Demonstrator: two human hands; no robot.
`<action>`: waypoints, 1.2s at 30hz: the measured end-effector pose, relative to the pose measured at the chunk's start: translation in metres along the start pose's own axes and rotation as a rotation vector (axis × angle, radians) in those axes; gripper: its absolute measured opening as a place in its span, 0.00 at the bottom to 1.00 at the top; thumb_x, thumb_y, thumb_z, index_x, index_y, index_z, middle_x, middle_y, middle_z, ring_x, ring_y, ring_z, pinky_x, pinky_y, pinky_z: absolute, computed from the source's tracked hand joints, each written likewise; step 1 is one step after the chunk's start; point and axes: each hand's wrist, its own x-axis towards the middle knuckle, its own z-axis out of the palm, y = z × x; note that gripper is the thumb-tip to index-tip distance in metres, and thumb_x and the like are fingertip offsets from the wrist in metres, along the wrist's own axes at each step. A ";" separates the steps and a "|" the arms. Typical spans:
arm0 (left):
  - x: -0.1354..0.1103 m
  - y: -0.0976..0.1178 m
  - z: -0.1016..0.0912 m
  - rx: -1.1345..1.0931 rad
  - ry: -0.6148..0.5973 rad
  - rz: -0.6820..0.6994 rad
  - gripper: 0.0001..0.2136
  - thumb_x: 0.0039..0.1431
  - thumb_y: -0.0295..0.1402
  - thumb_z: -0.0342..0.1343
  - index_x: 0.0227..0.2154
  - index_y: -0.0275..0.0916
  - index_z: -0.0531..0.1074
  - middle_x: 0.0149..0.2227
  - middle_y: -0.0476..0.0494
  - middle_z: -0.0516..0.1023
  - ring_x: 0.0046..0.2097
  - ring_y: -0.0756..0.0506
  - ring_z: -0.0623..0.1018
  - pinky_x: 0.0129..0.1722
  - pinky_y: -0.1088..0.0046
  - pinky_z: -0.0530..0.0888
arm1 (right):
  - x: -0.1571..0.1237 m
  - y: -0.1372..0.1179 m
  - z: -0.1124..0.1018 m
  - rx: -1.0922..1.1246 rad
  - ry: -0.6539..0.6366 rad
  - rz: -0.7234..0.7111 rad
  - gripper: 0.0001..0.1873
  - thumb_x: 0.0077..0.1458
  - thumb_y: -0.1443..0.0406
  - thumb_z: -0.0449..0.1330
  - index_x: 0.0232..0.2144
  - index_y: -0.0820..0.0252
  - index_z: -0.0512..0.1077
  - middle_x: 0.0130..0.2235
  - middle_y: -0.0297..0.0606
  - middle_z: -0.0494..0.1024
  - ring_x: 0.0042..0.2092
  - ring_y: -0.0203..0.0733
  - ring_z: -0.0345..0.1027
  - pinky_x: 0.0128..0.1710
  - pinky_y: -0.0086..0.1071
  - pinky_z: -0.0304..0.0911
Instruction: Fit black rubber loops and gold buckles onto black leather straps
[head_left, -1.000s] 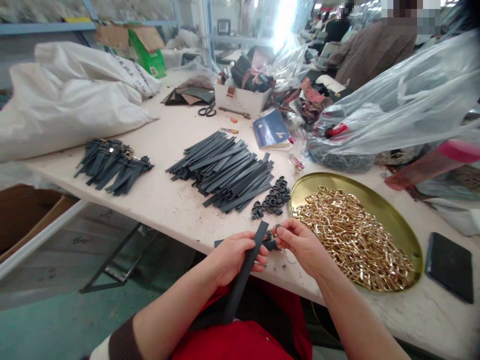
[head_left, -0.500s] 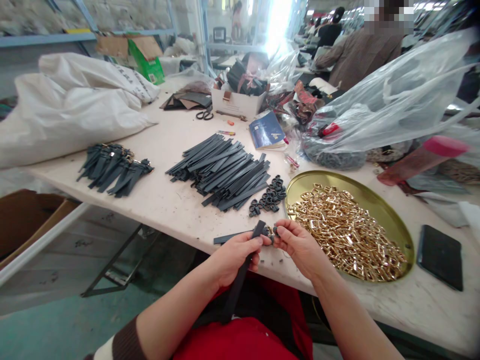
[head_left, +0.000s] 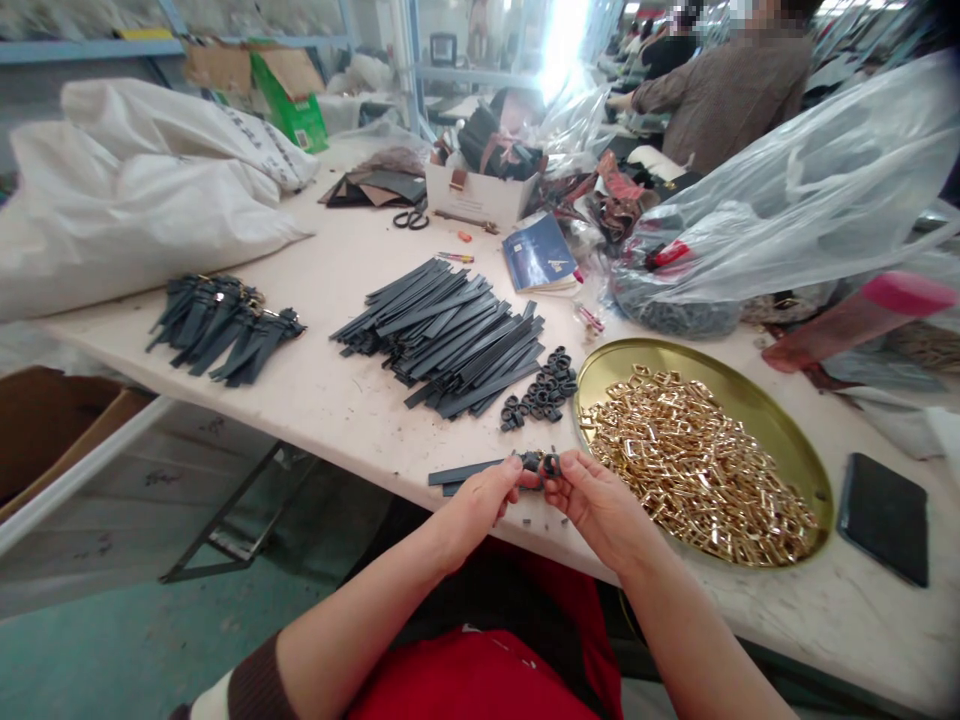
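My left hand (head_left: 487,497) is closed, fingertips pinched together at the table's front edge. What it holds, if anything, is hidden by the fingers. Between the thumb and fingers of my right hand (head_left: 596,498) is a small dark loop (head_left: 551,465), close to the left fingertips. Dark flat straps (head_left: 463,471) lie on the table just beyond my left hand, their right ends near some small dark and gold pieces partly covered by the fingers. Farther back are a heap of loose dark straps (head_left: 450,340) and a small pile of dark loops (head_left: 541,390).
A gold tray (head_left: 795,450) of metal buckles (head_left: 697,465) stands right, beside a black phone (head_left: 883,518). Bundled straps with gold fittings (head_left: 225,330) lie left, near a white sack (head_left: 150,210). Scissors (head_left: 410,218), a blue booklet (head_left: 538,253) and a plastic bag (head_left: 810,190) are behind.
The strap that hung down from my left hand over my lap is no longer visible there. My right hand has turned slightly, and the loop in it shows more clearly.
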 end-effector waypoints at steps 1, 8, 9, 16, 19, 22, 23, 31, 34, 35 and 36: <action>0.001 -0.001 -0.001 0.001 -0.010 0.004 0.23 0.57 0.46 0.39 0.34 0.33 0.73 0.25 0.49 0.66 0.26 0.52 0.61 0.25 0.76 0.59 | -0.001 0.000 0.002 0.001 0.002 0.008 0.11 0.41 0.61 0.66 0.23 0.61 0.70 0.24 0.31 0.74 0.25 0.28 0.66 0.25 0.22 0.64; 0.006 0.000 -0.002 0.240 0.020 0.176 0.13 0.55 0.40 0.46 0.27 0.35 0.69 0.25 0.50 0.68 0.28 0.51 0.65 0.30 0.77 0.62 | -0.004 0.001 0.005 -0.036 0.062 0.003 0.15 0.40 0.61 0.67 0.32 0.58 0.71 0.30 0.31 0.75 0.27 0.29 0.68 0.31 0.26 0.66; 0.006 0.000 -0.002 0.293 0.021 0.201 0.13 0.55 0.39 0.46 0.27 0.35 0.70 0.25 0.50 0.69 0.28 0.51 0.66 0.30 0.77 0.62 | -0.004 0.002 0.004 -0.085 0.055 -0.017 0.14 0.41 0.60 0.66 0.32 0.59 0.71 0.30 0.32 0.75 0.28 0.30 0.68 0.32 0.26 0.65; 0.001 0.011 -0.004 0.508 -0.105 0.224 0.13 0.55 0.35 0.44 0.25 0.36 0.71 0.21 0.52 0.67 0.25 0.51 0.65 0.24 0.78 0.58 | -0.010 0.004 -0.001 -0.540 0.005 -0.279 0.09 0.45 0.60 0.62 0.29 0.57 0.71 0.25 0.30 0.73 0.29 0.35 0.66 0.32 0.30 0.62; -0.002 0.013 -0.005 0.580 -0.132 0.249 0.13 0.54 0.33 0.43 0.24 0.37 0.71 0.20 0.52 0.65 0.24 0.51 0.64 0.23 0.78 0.57 | -0.012 0.003 -0.004 -0.591 -0.038 -0.251 0.09 0.46 0.60 0.61 0.30 0.57 0.70 0.26 0.31 0.72 0.29 0.36 0.66 0.31 0.31 0.61; -0.007 0.012 -0.002 0.671 -0.114 0.326 0.13 0.55 0.32 0.43 0.23 0.37 0.71 0.21 0.51 0.67 0.24 0.51 0.65 0.24 0.77 0.56 | -0.014 0.001 -0.008 -0.610 -0.101 -0.188 0.09 0.47 0.60 0.61 0.31 0.58 0.70 0.25 0.30 0.71 0.28 0.35 0.65 0.30 0.30 0.61; -0.009 0.011 -0.001 0.706 -0.106 0.349 0.13 0.55 0.32 0.43 0.23 0.37 0.71 0.21 0.50 0.68 0.24 0.50 0.65 0.24 0.77 0.55 | -0.015 0.001 -0.009 -0.620 -0.122 -0.175 0.09 0.47 0.60 0.61 0.31 0.58 0.70 0.25 0.30 0.71 0.27 0.34 0.65 0.29 0.30 0.61; -0.021 0.015 0.003 0.641 -0.261 0.368 0.12 0.55 0.30 0.43 0.29 0.40 0.73 0.29 0.49 0.75 0.30 0.49 0.72 0.30 0.78 0.63 | -0.032 0.009 -0.016 -0.568 -0.206 -0.102 0.09 0.48 0.61 0.60 0.32 0.59 0.69 0.23 0.29 0.70 0.27 0.33 0.64 0.29 0.29 0.60; -0.029 0.018 -0.002 0.540 -0.359 0.186 0.14 0.57 0.32 0.40 0.40 0.40 0.70 0.24 0.51 0.71 0.23 0.51 0.70 0.25 0.79 0.64 | -0.033 0.004 -0.017 -0.533 -0.125 -0.141 0.09 0.47 0.61 0.60 0.32 0.58 0.69 0.23 0.28 0.69 0.27 0.32 0.63 0.30 0.29 0.59; -0.031 0.018 -0.004 0.518 -0.366 0.140 0.16 0.58 0.33 0.40 0.45 0.40 0.67 0.22 0.52 0.69 0.21 0.51 0.69 0.24 0.78 0.63 | -0.033 0.003 -0.015 -0.504 -0.088 -0.162 0.10 0.47 0.61 0.61 0.32 0.58 0.69 0.24 0.28 0.69 0.27 0.32 0.63 0.30 0.28 0.59; -0.033 0.019 -0.005 0.503 -0.349 0.118 0.17 0.59 0.34 0.39 0.50 0.41 0.63 0.21 0.53 0.68 0.20 0.51 0.68 0.23 0.78 0.63 | -0.032 0.002 -0.012 -0.463 -0.057 -0.182 0.11 0.45 0.61 0.62 0.33 0.58 0.68 0.25 0.28 0.69 0.26 0.32 0.62 0.30 0.28 0.59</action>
